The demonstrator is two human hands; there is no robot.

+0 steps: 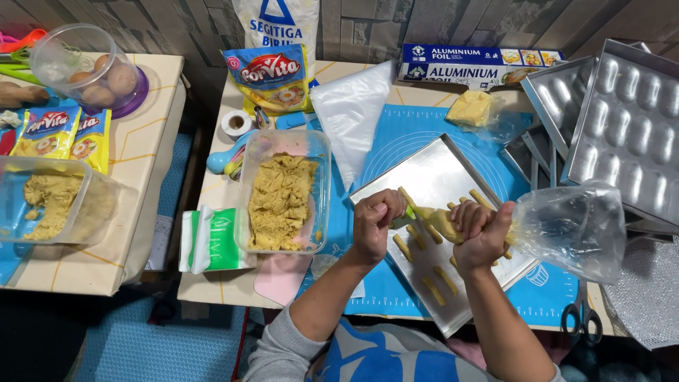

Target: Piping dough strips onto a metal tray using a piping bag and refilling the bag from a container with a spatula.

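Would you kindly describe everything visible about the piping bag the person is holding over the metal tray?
The piping bag is clear, thin plastic, filled near its tip with yellowish dough. It lies roughly level above the baking tray. The left hand pinches the tip end; the right hand is fisted around the middle. Behind that fist the loose, empty end balloons out, crinkled. Short piped dough sticks lie on the tray beneath.

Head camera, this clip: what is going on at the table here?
A person is squeezing yellow dough from a clear piping bag onto a flat metal baking tray. The right hand grips the twisted bag, and the left hand holds its tip near the tray. Several short dough strips already lie on the tray. A clear tub of dough sits to the left, moulded metal pans to the right, scissors at the mat's edge.
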